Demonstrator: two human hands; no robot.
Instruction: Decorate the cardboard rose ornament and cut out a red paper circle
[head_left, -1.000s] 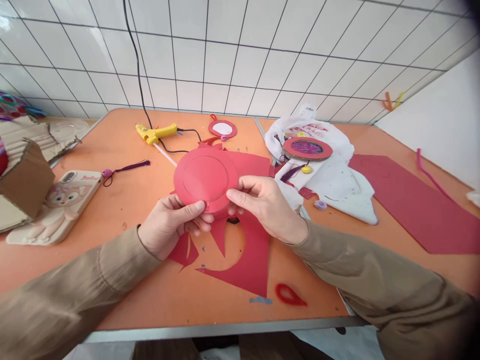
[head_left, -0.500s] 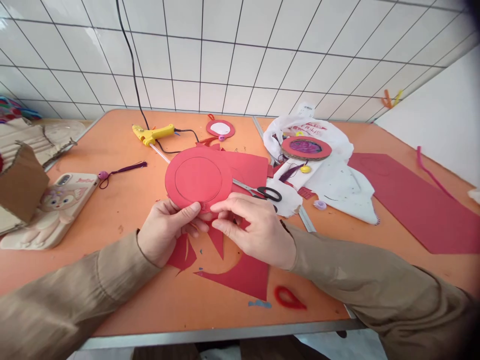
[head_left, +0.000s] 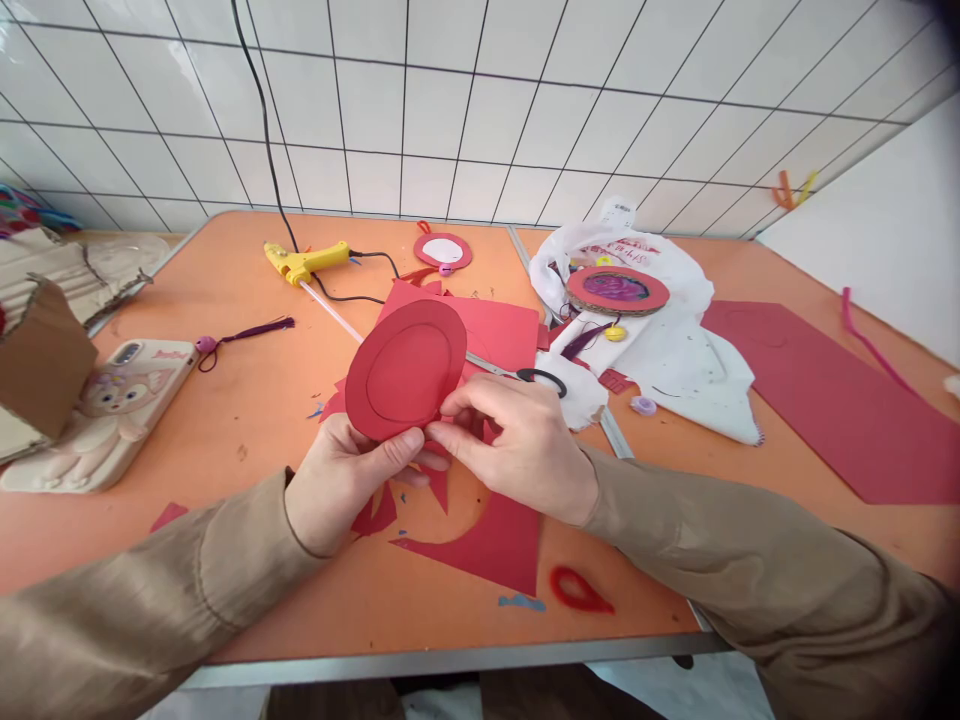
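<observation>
A red paper disc (head_left: 409,365) with a smaller circle drawn on it is held up tilted over the table. My left hand (head_left: 356,475) grips its lower edge, thumb in front and fingers behind. The thumb and index finger of my right hand (head_left: 517,440) are pinched together at the disc's lower right edge; anything small between them is hidden. Just behind my right hand lie scissors (head_left: 541,378) with black handles, partly covered. Red paper offcuts (head_left: 487,545) lie under and in front of my hands.
A yellow glue gun (head_left: 307,262) lies at the back left, its cord running up the tiled wall. A phone (head_left: 124,420) and cut cardboard (head_left: 45,360) are on the left. To the right are a white plastic bag (head_left: 675,370) and a red sheet (head_left: 840,400).
The disc has turned and tilted, its face swinging toward the right. My left hand has shifted slightly right, and my right fingertips have closed in on the disc's edge.
</observation>
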